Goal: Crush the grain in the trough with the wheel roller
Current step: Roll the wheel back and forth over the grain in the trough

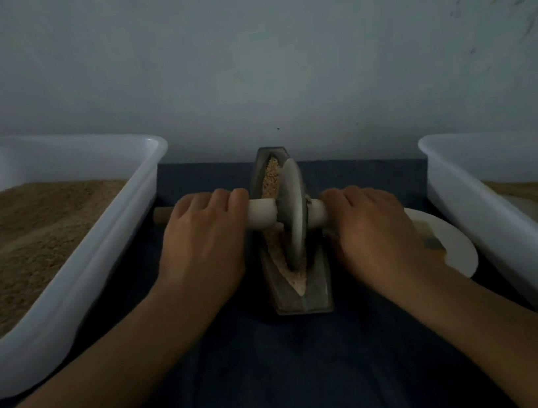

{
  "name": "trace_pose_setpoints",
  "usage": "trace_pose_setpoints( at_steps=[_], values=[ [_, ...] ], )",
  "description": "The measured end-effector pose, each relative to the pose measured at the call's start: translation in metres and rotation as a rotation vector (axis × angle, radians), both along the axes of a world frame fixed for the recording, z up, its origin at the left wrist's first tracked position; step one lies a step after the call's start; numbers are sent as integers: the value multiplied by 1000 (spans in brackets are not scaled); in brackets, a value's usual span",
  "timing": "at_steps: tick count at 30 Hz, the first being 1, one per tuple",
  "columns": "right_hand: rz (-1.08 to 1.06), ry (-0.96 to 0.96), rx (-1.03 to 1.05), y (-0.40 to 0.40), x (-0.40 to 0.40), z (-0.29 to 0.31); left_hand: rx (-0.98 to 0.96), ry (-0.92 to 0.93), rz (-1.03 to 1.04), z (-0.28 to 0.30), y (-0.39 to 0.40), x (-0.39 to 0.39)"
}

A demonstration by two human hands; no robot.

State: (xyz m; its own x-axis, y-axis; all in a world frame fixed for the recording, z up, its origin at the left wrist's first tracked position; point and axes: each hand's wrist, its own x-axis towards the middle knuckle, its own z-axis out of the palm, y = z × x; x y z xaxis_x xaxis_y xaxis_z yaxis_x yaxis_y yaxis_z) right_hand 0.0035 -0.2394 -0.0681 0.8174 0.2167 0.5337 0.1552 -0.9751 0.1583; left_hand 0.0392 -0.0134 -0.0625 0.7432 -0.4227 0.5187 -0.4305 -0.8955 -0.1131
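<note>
I am in the middle of the crushing: my left hand (202, 225) and right hand (368, 221) each curl over an end of the axle (262, 212), and the wheel roller (291, 214) stands on edge in the narrow trough (319, 278) between them. Whole grain (270, 177) lies at the far end, paler meal nearer me. Next, I judge, an even push forward, keeping the wheel upright.

no legible text anywhere
</note>
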Motion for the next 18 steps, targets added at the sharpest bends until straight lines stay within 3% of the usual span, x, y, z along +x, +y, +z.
trace_pose_setpoints(
  at_steps=[3, 10, 14, 18],
  values=[
    [-40, 38, 22, -5, 26, -2, 39, -22, 33, -2, -12, 28],
    [-128, 63, -31, -6, 96, 18, -9, 156, 111, 8, -25, 99],
    [-92, 142, 22, -14, 119, 22, -8, 100, 110, 11, -31, 114],
    [-105, 74, 26, -12, 113, 17, -36, 72, 115, 9, -31, 111]
  ],
)
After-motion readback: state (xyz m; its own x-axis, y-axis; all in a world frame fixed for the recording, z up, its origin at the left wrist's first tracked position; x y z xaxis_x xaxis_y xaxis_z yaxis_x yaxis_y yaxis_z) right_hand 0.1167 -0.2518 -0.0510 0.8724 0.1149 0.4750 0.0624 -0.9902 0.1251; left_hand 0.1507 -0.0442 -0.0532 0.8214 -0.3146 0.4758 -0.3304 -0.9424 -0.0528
